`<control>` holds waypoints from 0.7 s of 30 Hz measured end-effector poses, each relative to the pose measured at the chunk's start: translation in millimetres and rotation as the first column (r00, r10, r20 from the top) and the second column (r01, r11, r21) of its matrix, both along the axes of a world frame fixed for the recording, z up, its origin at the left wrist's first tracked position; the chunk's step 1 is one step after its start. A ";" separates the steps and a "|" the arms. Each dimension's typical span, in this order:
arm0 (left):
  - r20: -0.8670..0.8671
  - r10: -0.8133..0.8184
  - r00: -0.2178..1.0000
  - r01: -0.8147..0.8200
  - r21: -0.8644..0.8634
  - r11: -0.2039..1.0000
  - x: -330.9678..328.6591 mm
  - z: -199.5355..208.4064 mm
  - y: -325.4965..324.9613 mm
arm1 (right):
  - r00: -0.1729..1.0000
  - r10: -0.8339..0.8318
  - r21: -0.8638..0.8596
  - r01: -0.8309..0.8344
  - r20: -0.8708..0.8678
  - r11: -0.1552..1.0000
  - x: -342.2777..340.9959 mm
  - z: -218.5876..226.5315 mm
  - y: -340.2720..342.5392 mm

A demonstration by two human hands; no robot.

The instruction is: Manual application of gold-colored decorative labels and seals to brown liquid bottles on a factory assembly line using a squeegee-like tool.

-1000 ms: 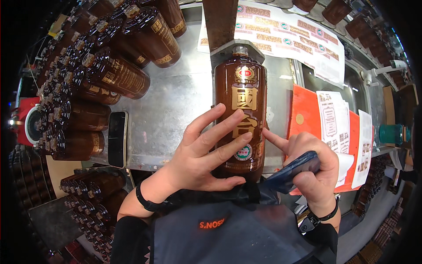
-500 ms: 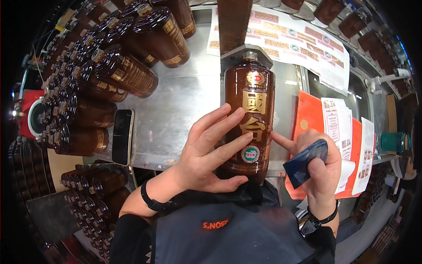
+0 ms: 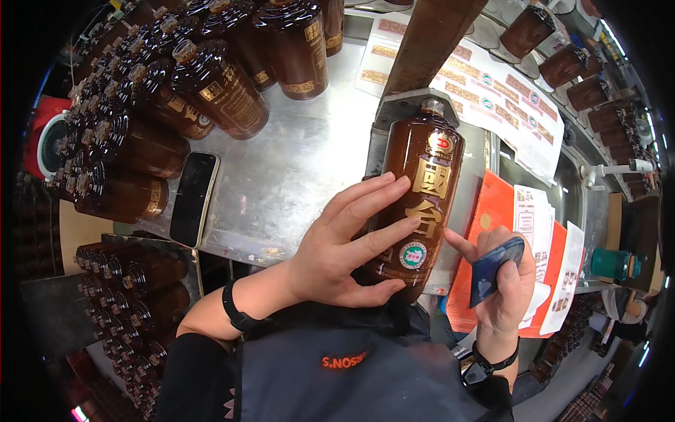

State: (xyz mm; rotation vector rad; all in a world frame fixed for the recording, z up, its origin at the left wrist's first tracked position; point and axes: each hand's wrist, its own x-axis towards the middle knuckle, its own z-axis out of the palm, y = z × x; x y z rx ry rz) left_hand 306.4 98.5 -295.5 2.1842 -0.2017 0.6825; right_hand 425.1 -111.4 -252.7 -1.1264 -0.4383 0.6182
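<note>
A brown glass bottle with raised gold characters and a small round green-and-white mark lies tilted, neck away from me, in a metal holder. Across its left side my left hand rests with fingers spread and flat, the thumb down near the base. My right hand is closed around a flat, dark blue scraper-like piece. Its index finger is stretched out and touches the bottle's right edge near the lower gold character. The bottle's lower left side is hidden under my left hand.
Many similar brown bottles crowd the left of the metal table. A phone lies by its front left edge. Label sheets spread behind; an orange folder with papers lies right. More bottles stand lower left.
My view has shifted and turned slightly, so the bottle and holder appear farther right and more slanted. Both hands keep nearly the same hold and contact on the bottle.
</note>
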 end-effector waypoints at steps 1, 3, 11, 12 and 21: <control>-0.002 -0.004 1.000 0.004 0.004 1.000 0.1 -0.6 0.9 | 1.000 -0.005 -0.005 0.005 0.003 1.000 0.1 0.1 0.3; 0.001 -0.007 1.000 0.007 -0.001 1.000 -0.2 -1.5 2.1 | 0.999 -0.019 -0.033 0.017 -0.047 0.999 0.2 -0.5 0.5; 0.012 -0.018 1.000 0.017 0.037 0.999 2.0 -2.9 1.0 | 0.978 0.011 0.036 -0.004 -0.209 0.999 1.4 -2.9 -4.6; 0.008 0.001 1.000 -0.001 0.046 0.999 1.7 -2.4 0.1 | 0.976 -0.024 -0.012 0.022 -0.218 1.000 -1.2 2.6 0.9; 0.018 0.020 1.000 -0.021 0.056 0.998 2.2 -10.4 -2.6 | 0.976 -0.029 -0.013 0.027 -0.214 1.000 10.8 -15.3 -12.1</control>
